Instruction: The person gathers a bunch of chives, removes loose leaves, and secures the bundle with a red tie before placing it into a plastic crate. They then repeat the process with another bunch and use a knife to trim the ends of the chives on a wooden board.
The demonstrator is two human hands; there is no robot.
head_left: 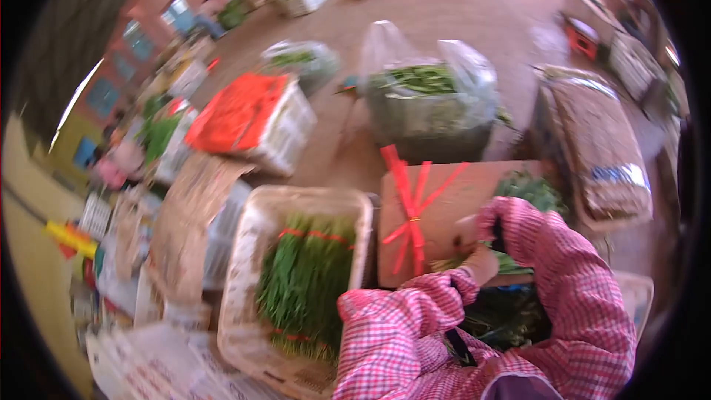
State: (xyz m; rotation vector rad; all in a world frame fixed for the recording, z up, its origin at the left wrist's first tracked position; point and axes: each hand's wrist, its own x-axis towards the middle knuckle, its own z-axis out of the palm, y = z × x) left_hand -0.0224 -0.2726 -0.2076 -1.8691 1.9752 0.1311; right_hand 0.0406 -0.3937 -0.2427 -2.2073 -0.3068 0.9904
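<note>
Both arms wear pink checked sleeves. My left hand [483, 263] is closed around the stalks of a bundle of greens [529, 191] that lies across the right end of a brown board [444, 192]. My right hand [468, 228] rests just above it, on the board beside the same bundle; the blur hides its fingers. Red ties [409, 211] lie spread over the board's left part. A white crate [244, 267] to the left of my arms holds bundles of long green chives [305, 281] bound with red bands.
Behind the board stands a clear plastic bag of greens [429, 96]. A box with a red cover [252, 115] is at the left, with cardboard [189, 215] in front of it. A sack-covered crate [600, 141] is at the right. Bare ground lies beyond.
</note>
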